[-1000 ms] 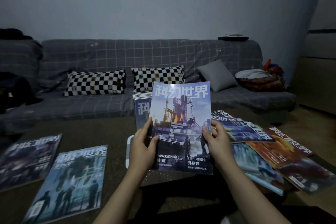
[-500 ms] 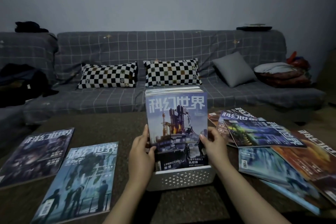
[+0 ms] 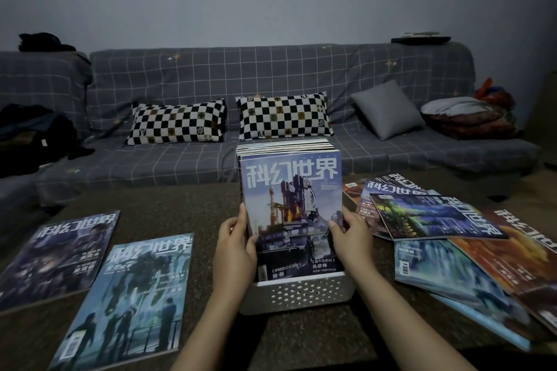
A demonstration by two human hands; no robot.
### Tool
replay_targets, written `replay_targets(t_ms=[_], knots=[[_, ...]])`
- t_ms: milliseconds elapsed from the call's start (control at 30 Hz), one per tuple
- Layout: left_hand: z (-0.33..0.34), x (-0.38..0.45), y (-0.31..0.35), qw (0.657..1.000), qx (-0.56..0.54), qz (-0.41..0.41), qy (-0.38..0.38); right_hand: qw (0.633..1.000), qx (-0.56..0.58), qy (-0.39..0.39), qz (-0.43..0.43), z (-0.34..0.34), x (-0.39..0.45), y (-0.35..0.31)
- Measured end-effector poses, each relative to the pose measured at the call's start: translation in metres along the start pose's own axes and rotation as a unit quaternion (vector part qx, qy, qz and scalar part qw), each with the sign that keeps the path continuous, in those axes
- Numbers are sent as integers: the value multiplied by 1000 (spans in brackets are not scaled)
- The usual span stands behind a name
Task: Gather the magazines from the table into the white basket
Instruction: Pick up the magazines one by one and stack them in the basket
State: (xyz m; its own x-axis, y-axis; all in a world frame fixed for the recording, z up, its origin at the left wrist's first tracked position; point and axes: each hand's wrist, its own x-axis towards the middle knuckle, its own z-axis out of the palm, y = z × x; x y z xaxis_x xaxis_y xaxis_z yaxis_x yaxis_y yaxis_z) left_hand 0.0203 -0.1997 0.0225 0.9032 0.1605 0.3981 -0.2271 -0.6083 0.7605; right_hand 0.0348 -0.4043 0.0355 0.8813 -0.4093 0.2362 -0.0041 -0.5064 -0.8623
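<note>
A white perforated basket (image 3: 304, 292) sits on the dark table (image 3: 180, 205) in front of me, packed with several upright magazines. The front magazine (image 3: 292, 199), blue with a rocket tower on its cover, stands in the basket. My left hand (image 3: 233, 250) grips its left edge and my right hand (image 3: 349, 238) grips its right edge. Two magazines lie flat on the left: a dark one (image 3: 60, 253) and a light blue one (image 3: 132, 295). Several overlapping magazines (image 3: 446, 220) are spread on the right, one orange (image 3: 518, 256).
A grey checked sofa (image 3: 271, 78) runs behind the table with two checkered pillows (image 3: 177, 122), a grey cushion (image 3: 387, 108) and folded bedding (image 3: 467, 117). Dark clothes (image 3: 33, 135) lie at its left end.
The blue magazine, held up in both hands a second ago, has gone down into the front of the basket. Both hands still hold its edges.
</note>
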Motion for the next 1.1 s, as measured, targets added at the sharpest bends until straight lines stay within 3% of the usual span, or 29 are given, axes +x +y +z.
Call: replay_targets(t_ms=[400,533,733,1100], knots=[[-2,3,-2,998,-29,-28,-42,999,19,-29,21,1,2,1],[-1,4,-4,997,6,-37,-61,999,0,-32,12,1,3,1],[-3,9,4,997,13,-51,-48,998,-56,-22,-1,2,-1,-1],[-4,1,8,994,-37,-84,-57,997,-60,-52,-7,4,-4,-2]])
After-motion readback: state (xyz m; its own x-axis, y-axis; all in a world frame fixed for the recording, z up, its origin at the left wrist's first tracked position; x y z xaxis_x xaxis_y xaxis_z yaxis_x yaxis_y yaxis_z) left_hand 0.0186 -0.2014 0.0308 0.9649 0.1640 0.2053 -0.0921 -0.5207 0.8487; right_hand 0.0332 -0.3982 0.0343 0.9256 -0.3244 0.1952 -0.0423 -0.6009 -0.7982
